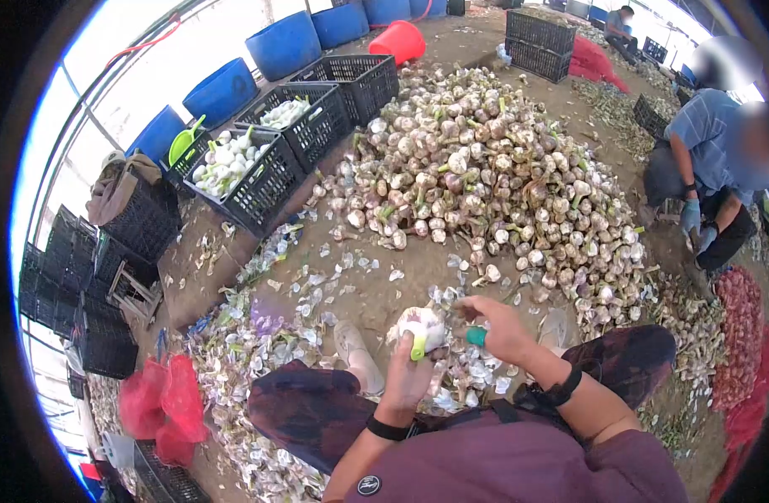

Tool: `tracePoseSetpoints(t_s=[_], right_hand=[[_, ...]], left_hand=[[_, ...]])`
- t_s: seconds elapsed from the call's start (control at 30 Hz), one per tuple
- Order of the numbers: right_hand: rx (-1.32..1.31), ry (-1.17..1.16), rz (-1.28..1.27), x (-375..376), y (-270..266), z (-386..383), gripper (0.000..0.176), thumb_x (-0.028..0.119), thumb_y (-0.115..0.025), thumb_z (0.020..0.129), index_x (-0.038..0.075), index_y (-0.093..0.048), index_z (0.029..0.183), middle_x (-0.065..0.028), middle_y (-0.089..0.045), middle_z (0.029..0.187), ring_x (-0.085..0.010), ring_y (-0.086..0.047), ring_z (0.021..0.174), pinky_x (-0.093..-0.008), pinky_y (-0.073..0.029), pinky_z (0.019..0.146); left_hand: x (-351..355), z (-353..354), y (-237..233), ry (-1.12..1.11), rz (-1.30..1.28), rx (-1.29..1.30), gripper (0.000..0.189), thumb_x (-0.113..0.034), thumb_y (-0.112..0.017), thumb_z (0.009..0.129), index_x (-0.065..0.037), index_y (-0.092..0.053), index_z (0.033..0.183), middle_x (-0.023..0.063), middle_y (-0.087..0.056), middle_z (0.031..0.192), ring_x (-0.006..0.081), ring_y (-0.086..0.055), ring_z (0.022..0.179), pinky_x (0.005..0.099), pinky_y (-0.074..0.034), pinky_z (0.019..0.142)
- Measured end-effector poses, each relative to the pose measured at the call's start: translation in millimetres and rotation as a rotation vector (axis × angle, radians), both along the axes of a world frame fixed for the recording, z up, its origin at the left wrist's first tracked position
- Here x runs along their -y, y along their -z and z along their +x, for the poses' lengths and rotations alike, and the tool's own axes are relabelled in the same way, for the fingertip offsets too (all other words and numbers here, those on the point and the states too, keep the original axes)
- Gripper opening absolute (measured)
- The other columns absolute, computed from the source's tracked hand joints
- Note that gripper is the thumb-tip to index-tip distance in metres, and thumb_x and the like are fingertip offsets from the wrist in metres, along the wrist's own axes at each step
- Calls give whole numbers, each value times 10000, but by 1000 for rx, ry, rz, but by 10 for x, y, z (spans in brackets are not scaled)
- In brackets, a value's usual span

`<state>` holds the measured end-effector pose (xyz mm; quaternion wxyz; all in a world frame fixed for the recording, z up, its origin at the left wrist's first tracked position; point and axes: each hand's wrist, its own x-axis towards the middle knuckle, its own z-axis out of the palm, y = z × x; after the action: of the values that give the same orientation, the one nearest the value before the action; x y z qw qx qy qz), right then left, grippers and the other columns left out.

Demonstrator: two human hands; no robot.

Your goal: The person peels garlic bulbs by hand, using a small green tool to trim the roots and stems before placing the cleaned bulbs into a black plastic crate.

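My left hand [408, 374] is closed around a pale garlic bulb [427, 322] in front of my knees. A yellow-green piece [418, 347] shows at its thumb. Just right of the bulb is my right hand [500, 332], its fingers bent inward and slightly blurred, with a green piece [476, 336] along them. What the right fingers grip, if anything, I cannot tell. Below both hands, loose garlic skins [476, 373] cover the ground between my shoes. A large heap of unpeeled garlic [485, 168] rises beyond them.
Black crates with peeled garlic [231, 163] stand at the upper left, near blue tubs [221, 90] and a red bucket [398, 42]. Stacked black crates [99, 331] and red mesh bags [162, 398] are at left. A gloved person [711, 142] crouches at right beside a filled net sack [739, 335].
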<state>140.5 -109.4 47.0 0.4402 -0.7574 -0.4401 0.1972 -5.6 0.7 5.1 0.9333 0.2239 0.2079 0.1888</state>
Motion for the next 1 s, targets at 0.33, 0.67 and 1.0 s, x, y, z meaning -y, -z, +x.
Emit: tracePoseSetpoints(t_s=[0.33,0.67,1.0], right_hand=[[587,-86,177,-188,16,-193,134,84,-558,684,51,-576,812,-78,-587,778,-258,-565,765,-360,-432,715],[695,-51,139,-179,38,-90,183,68,-557,647,38,-542,827,-82,-543,731,-252,-536,741,-366,-395,736],[783,109,-107,-234,341,241,160,111,-542,671,59,-537,823,-75,-572,749,-237,-564,761,-357,-378,739]], left_hand=[[-41,-22,45,-23,-40,-33,270,-206,-411,926,-52,-474,1138,69,-568,1047,187,-559,918,341,-449,817],[-95,-37,81,118,-31,-93,326,-151,-444,879,-34,-436,1183,88,-543,1097,193,-553,969,322,-457,828],[-74,-125,94,402,-4,-190,446,-173,-511,851,-27,-368,1247,102,-511,1115,201,-539,993,303,-476,765]])
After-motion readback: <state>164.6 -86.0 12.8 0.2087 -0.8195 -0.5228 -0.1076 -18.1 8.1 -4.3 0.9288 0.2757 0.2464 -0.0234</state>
